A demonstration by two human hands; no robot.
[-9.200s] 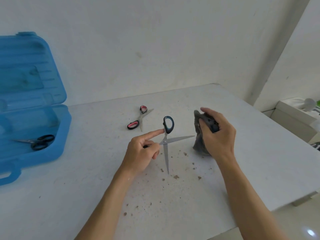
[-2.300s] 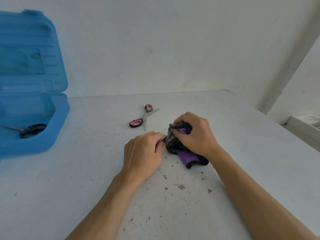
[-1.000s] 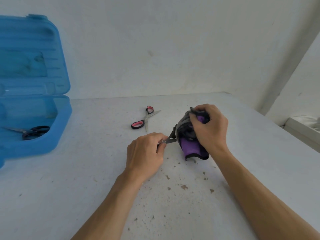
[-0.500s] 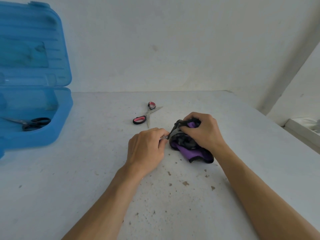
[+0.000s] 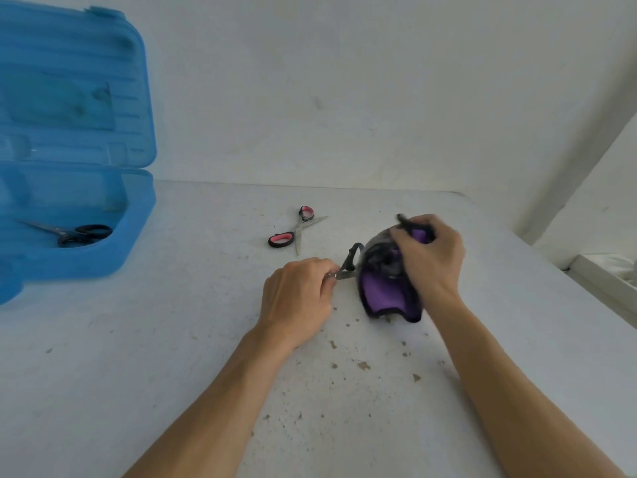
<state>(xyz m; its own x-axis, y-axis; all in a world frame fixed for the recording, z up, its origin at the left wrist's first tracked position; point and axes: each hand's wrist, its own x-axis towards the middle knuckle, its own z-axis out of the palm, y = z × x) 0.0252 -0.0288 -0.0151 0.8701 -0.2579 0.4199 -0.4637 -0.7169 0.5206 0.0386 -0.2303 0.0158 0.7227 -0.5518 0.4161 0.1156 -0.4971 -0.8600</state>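
Observation:
My right hand grips a bunched purple and dark grey cloth at the middle of the white table. Part of a pair of blue-handled scissors shows just left of the cloth. My left hand pinches the metal blade end. Most of the scissors lie under the cloth and my fingers.
A pair of pink-handled scissors lies open behind my hands. An open blue plastic case stands at the left with black-handled scissors in its tray. Brown crumbs dot the table. The table edge runs along the right.
My right hand has lifted the cloth up off the table again, from its lower place half a second ago. My left hand keeps its pinch on the blade.

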